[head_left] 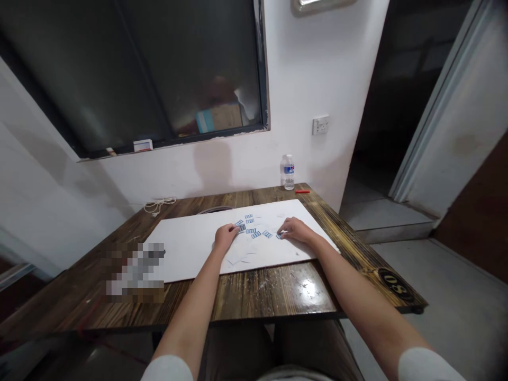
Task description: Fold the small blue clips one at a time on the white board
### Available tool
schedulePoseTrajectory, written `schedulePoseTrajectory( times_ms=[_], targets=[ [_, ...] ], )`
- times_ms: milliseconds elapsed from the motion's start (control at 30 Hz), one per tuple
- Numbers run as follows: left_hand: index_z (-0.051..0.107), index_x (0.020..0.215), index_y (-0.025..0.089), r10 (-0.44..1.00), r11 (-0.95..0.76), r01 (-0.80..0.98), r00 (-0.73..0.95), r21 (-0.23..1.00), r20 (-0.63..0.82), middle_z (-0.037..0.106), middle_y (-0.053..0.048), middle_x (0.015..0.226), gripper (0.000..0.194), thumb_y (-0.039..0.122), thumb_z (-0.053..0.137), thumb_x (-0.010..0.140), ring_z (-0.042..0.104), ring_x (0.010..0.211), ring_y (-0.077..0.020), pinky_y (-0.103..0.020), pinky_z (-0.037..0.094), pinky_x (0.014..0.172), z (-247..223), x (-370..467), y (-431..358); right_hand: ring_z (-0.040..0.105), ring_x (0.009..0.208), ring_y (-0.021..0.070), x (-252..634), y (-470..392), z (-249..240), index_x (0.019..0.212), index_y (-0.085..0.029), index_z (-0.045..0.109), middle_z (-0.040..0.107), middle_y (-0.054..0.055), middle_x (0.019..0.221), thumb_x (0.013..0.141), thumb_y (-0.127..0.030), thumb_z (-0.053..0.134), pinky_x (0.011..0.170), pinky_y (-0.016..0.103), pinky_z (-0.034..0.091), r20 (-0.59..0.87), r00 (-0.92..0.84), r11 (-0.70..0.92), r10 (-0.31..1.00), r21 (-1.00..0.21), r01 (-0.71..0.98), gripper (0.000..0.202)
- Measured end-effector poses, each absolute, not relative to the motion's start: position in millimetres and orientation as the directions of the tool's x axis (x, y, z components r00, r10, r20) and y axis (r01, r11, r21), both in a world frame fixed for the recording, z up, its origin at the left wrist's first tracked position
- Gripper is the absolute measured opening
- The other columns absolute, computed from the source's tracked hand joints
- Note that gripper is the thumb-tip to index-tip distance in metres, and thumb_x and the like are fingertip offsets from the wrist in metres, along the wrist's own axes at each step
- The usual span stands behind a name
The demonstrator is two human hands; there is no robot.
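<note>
On a white board (190, 248) lie several small flat blue-and-white rectangular pieces (267, 234), loosely grouped between my hands. My left hand (226, 236) is at the left of the group, thumb and fingers closed on a small dark rectangular piece (242, 227). At the right, my right hand (296, 230) has its fingers bent down and pinched on a small blue-and-white piece (279, 236), partly hidden by the fingertips. The pieces are too small to make out their kind. Thin pencil-like lines mark the board near my left wrist.
The board rests on a dark wooden table (273, 288). A water bottle (289, 173) and a red pen-like stick (302, 191) are at the back right. A white cable (159, 205) lies at the back left. A blurred patch covers the board's left end.
</note>
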State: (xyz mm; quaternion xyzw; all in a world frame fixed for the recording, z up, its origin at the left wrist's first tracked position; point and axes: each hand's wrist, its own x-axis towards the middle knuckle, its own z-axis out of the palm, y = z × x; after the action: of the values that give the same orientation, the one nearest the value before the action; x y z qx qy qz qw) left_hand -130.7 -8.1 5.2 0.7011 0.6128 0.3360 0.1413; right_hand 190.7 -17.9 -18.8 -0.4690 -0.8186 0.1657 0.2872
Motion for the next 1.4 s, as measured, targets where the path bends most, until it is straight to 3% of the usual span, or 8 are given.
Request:
schedulePoseTrajectory(
  times_ms=[133, 300, 400, 600, 767, 1067, 1400],
  targets=[
    [0.072, 0.079, 0.019, 0.943, -0.271, 0.721, 0.068, 0.638, 0.325, 0.072, -0.002, 0.078, 0.024, 0.039, 0.059, 0.079, 0.060, 0.073, -0.0173, -0.025, 0.041, 0.068, 2, -131, -14, 0.057, 0.087, 0.0210, 187, -19, -15, 0.086, -0.028, 0.079, 0.066, 0.006, 0.091, 0.070, -0.025, 0.076, 0.078, 0.030, 0.043, 0.284, -0.409, 0.497, 0.867, -0.530, 0.687, 0.017],
    [0.071, 0.076, 0.020, 0.888, -0.390, 0.813, 0.208, 0.433, 0.409, 0.070, -0.005, 0.081, 0.019, 0.032, 0.058, 0.082, 0.060, 0.076, -0.0195, -0.029, 0.041, 0.070, 4, -125, -24, 0.057, 0.092, 0.0239, 182, -20, -13, 0.080, -0.027, 0.078, 0.066, 0.006, 0.091, 0.066, -0.018, 0.076, 0.083, 0.034, 0.044, 0.300, -0.393, 0.495, 0.869, -0.535, 0.685, 0.016],
    [0.071, 0.078, 0.021, 0.881, -0.372, 0.848, 0.194, 0.377, 0.432, 0.070, -0.006, 0.084, 0.017, 0.030, 0.058, 0.084, 0.060, 0.080, -0.0206, -0.029, 0.042, 0.072, 7, -121, -29, 0.058, 0.090, 0.0247, 179, -20, -12, 0.078, -0.025, 0.078, 0.067, 0.007, 0.089, 0.065, -0.016, 0.076, 0.081, 0.035, 0.044, 0.300, -0.396, 0.497, 0.868, -0.515, 0.699, 0.016],
    [0.071, 0.080, 0.021, 0.880, -0.318, 0.854, 0.103, 0.413, 0.464, 0.072, -0.006, 0.088, 0.016, 0.029, 0.058, 0.085, 0.061, 0.083, -0.0209, -0.029, 0.043, 0.074, 13, -120, -36, 0.058, 0.090, 0.0218, 177, -22, -13, 0.076, -0.023, 0.075, 0.067, 0.006, 0.091, 0.068, -0.021, 0.075, 0.080, 0.031, 0.045, 0.309, -0.416, 0.518, 0.855, -0.480, 0.709, 0.008],
    [0.071, 0.081, 0.020, 0.879, -0.308, 0.846, 0.078, 0.435, 0.471, 0.072, -0.006, 0.088, 0.016, 0.029, 0.059, 0.085, 0.061, 0.081, -0.0198, -0.029, 0.042, 0.073, 15, -121, -37, 0.058, 0.090, 0.0215, 177, -28, -10, 0.086, -0.024, 0.074, 0.066, 0.005, 0.090, 0.068, -0.033, 0.079, 0.084, 0.032, 0.044, 0.383, -0.464, 0.601, 0.799, -0.471, 0.646, 0.021],
    [0.071, 0.081, 0.021, 0.887, -0.300, 0.842, 0.073, 0.448, 0.456, 0.072, -0.006, 0.088, 0.017, 0.030, 0.058, 0.086, 0.062, 0.081, -0.0197, -0.028, 0.041, 0.071, 16, -119, -40, 0.059, 0.088, 0.0207, 174, -33, -9, 0.086, -0.021, 0.074, 0.065, 0.006, 0.090, 0.079, -0.025, 0.068, 0.082, 0.031, 0.044, 0.392, -0.534, 0.662, 0.749, -0.460, 0.591, 0.011],
    [0.071, 0.081, 0.022, 0.889, -0.287, 0.830, 0.045, 0.477, 0.456, 0.073, -0.005, 0.087, 0.017, 0.032, 0.058, 0.085, 0.062, 0.079, -0.0195, -0.028, 0.040, 0.068, 16, -118, -42, 0.054, 0.077, 0.0167, 173, -29, -14, 0.079, -0.019, 0.065, 0.062, 0.002, 0.082, 0.071, -0.026, 0.074, 0.070, 0.027, 0.040, 0.427, -0.433, 0.605, 0.794, -0.496, 0.622, 0.014]
  ],
)
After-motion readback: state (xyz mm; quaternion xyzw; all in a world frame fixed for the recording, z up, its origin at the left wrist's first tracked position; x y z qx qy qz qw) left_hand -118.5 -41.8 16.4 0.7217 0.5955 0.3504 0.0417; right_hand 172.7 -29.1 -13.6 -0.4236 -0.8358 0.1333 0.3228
